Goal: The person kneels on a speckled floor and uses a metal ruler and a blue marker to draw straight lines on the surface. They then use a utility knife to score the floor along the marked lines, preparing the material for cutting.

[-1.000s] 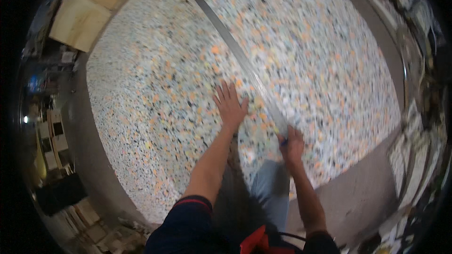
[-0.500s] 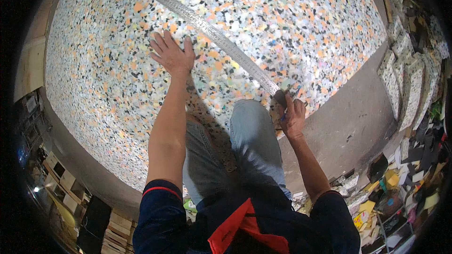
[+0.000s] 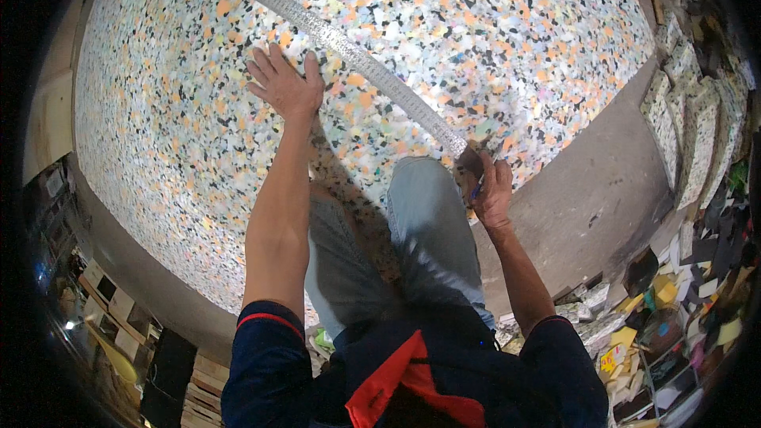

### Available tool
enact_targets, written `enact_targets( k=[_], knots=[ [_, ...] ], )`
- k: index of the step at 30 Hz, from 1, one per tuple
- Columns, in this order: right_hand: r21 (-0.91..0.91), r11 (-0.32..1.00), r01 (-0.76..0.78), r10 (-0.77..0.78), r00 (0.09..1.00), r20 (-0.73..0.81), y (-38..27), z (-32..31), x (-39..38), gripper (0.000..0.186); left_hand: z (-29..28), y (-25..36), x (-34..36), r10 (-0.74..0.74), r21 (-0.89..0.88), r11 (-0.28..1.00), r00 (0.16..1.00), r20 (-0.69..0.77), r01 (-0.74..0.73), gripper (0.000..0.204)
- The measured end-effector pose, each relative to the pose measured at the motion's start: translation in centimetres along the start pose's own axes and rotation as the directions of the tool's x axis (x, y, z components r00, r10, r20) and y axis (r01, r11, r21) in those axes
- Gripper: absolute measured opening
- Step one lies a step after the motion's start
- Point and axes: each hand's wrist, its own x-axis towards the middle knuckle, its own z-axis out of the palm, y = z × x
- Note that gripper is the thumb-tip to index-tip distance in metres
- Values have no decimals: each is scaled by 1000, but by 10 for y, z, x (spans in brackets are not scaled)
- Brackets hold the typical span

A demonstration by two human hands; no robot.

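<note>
At four o'clock a thin metal frame point(image 3: 651, 390) is standing among a heap of mixed foam scraps point(image 3: 690, 293); whether it is containing them, I cannot tell. Near three o'clock, speckled foam strips point(image 3: 697, 135) are lying stacked beside the grey floor point(image 3: 587, 206). Pale wooden boards point(image 3: 51, 119) are lying toward nine o'clock, and a black panel point(image 3: 168, 372) is resting near eight.

Toward six o'clock, the person's jeans-clad legs point(image 3: 436, 222) are hiding part of the near edge of the speckled foam sheet point(image 3: 190, 111), which is spreading from nine o'clock through twelve to two, showing white, orange, black and yellowish flecks. A silver metal straightedge point(image 3: 392, 87) is lying across it, running from eleven o'clock toward two, its surface catching light.

The left hand point(image 3: 287, 91) is resting flat, fingers spread wide, between ten and eleven. The right hand point(image 3: 493, 194), at three o'clock, is curling around a slim blue object point(image 3: 477, 189), mostly hidden, near the straightedge's shaded end.
</note>
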Motion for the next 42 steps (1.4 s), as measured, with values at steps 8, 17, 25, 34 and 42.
enact_targets(
  k=[8,17,25,34,42],
  knots=[
    [-15,999,29,-30,997,-73,0,2,4,66,1,1,0,9,7,1000,1000,-25,-9,86],
    [-2,997,-71,71,996,51,8,8,-6,62,7,-2,-2,86,24,996,986,-141,-84,84],
    [68,998,-2,1,1000,13,-8,-1,11,51,-32,-20,123,-77,-329,943,994,-83,46,83],
    [-174,984,31,-17,996,85,-15,-5,16,41,-45,-40,291,-216,-231,951,976,-19,206,94],
    [-196,957,-212,272,889,367,-25,-12,29,61,-34,-40,293,-167,-190,969,985,-46,156,84]
  ],
)
